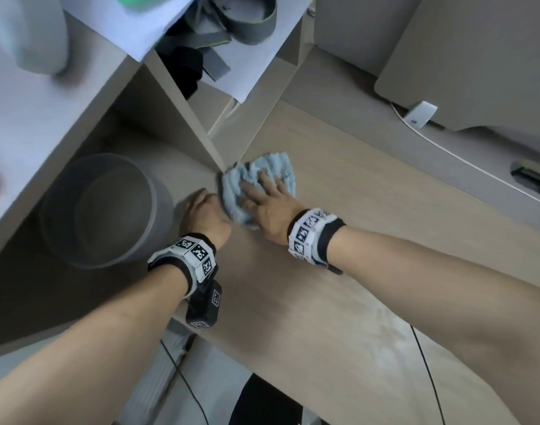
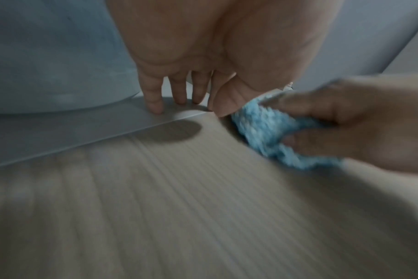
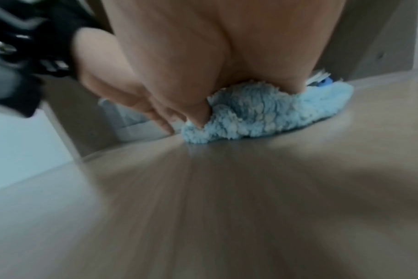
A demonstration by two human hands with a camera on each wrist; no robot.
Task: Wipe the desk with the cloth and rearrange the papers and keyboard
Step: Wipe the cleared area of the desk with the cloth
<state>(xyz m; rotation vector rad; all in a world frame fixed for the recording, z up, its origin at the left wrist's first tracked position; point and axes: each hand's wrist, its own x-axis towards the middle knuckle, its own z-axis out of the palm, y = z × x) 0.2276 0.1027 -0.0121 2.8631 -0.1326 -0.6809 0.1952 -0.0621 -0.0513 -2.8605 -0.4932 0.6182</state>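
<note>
A fluffy light-blue cloth (image 1: 277, 165) (image 2: 263, 130) (image 3: 251, 117) lies bunched at the far left corner of the wooden desk (image 1: 323, 286). My right hand (image 1: 264, 199) (image 2: 351, 124) (image 3: 203, 66) presses down on it, and the left wrist view shows cloth pinched between thumb and finger. My left hand (image 1: 201, 207) (image 2: 179, 88) (image 3: 134, 107) sits just left of the cloth at the desk's edge, fingers relaxed and pointing down, holding nothing. White papers (image 1: 256, 59) lie on the shelf beyond. No keyboard is in view.
A round grey bin (image 1: 109, 210) stands below the desk's left edge. A pale shelf unit (image 1: 42, 111) rises at the left. Grey straps (image 1: 247, 26) rest on the papers. A monitor base (image 1: 477, 62) and white cable (image 1: 431, 142) occupy the far right.
</note>
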